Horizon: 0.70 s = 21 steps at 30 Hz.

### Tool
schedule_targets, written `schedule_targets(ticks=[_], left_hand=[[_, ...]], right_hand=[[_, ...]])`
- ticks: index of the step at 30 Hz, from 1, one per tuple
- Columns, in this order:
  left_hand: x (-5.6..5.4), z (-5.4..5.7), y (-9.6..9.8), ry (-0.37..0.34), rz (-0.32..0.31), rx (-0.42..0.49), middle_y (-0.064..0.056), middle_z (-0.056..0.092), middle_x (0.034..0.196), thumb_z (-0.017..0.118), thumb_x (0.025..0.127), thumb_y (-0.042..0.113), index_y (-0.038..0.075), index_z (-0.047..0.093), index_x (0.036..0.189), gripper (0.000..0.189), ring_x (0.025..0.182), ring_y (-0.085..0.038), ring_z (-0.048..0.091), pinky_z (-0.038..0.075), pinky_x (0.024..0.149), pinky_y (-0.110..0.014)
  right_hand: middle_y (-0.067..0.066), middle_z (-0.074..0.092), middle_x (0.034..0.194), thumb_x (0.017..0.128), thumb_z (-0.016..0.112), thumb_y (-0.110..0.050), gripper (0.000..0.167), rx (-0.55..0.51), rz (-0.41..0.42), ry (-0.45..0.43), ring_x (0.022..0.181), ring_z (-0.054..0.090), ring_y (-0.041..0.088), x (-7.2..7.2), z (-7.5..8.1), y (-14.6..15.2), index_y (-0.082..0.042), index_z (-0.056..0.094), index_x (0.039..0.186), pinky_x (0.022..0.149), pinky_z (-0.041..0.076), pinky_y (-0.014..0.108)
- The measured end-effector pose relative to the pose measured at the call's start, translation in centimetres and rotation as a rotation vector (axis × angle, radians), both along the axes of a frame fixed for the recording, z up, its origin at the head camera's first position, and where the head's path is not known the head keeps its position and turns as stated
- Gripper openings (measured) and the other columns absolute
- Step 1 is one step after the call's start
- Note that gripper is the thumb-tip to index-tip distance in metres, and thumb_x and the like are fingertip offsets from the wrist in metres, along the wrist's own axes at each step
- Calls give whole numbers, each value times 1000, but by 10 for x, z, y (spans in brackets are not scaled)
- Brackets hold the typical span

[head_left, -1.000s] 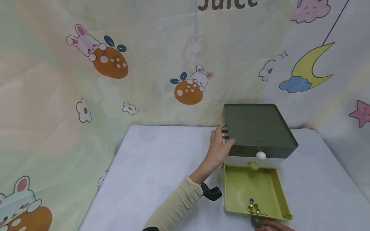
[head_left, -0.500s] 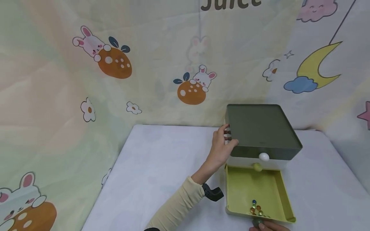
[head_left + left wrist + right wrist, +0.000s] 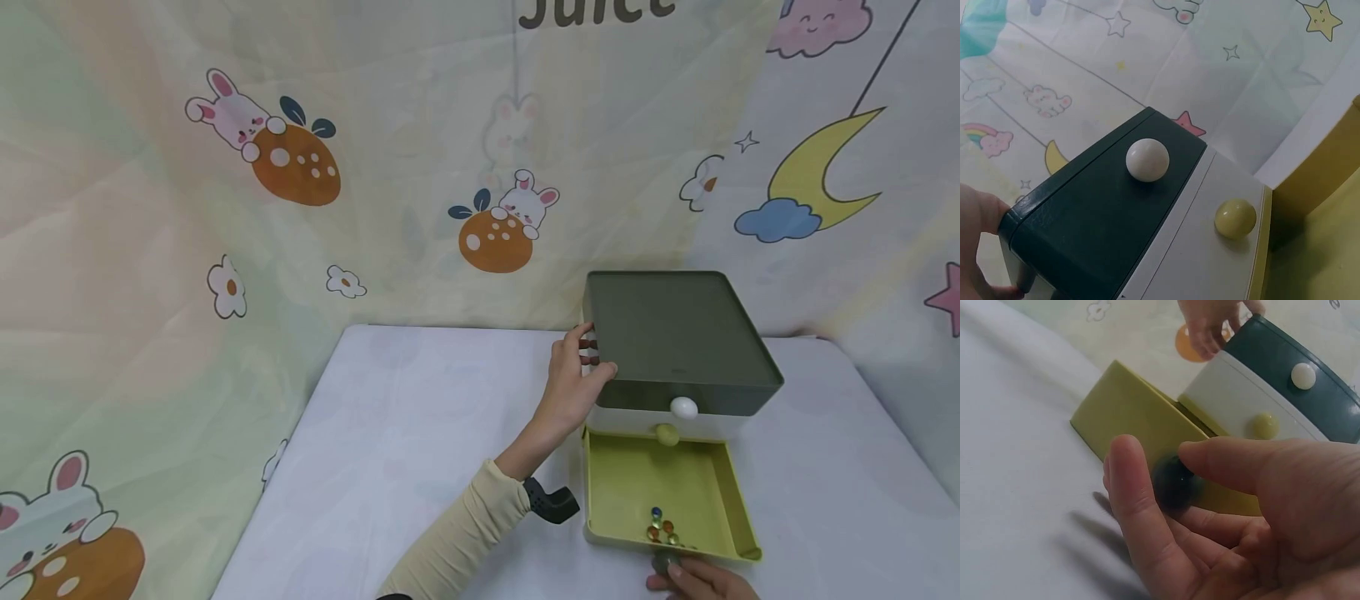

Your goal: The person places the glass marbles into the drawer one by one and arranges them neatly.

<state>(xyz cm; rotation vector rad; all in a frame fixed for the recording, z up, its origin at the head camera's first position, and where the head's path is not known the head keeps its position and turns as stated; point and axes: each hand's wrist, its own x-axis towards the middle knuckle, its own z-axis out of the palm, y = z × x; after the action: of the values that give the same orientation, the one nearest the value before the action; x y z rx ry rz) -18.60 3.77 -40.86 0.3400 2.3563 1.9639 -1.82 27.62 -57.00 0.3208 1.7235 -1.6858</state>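
Note:
A small drawer cabinet [image 3: 684,329] with a dark green top tier and a white tier below stands at the back right of the table. My left hand [image 3: 572,379] holds its left side, thumb at the front top corner and fingers along the side wall. The bottom yellow-green drawer [image 3: 637,467] is pulled far out. Several glass marbles [image 3: 660,529] lie inside near its front wall. My right hand [image 3: 1210,519] has thumb and fingers around the drawer's dark green round knob [image 3: 1177,482].
The upper tiers carry a white knob [image 3: 1147,160] and a yellow-green knob [image 3: 1235,219]. A white cloth covers the table [image 3: 435,417]. Behind it hangs a printed backdrop [image 3: 405,167] with rabbits and a moon.
In the last half second the drawer has slid slightly inward, with my right hand following at its knob. The marbles shifted back with it. My left hand stays at the cabinet's side.

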Motion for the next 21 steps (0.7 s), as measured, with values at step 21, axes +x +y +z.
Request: schedule_targets(ticks=[21], left_hand=[[2,-1,0,9,-3,-6,-11,43,144,57,98,31,15,33,160,69,115,-11,50,49,91,-27]], right_hand=[[4,74,118,102,58,-56,79,97,11,39,102,69,20,-37,31,-4,11,51,142,91,61,42]])
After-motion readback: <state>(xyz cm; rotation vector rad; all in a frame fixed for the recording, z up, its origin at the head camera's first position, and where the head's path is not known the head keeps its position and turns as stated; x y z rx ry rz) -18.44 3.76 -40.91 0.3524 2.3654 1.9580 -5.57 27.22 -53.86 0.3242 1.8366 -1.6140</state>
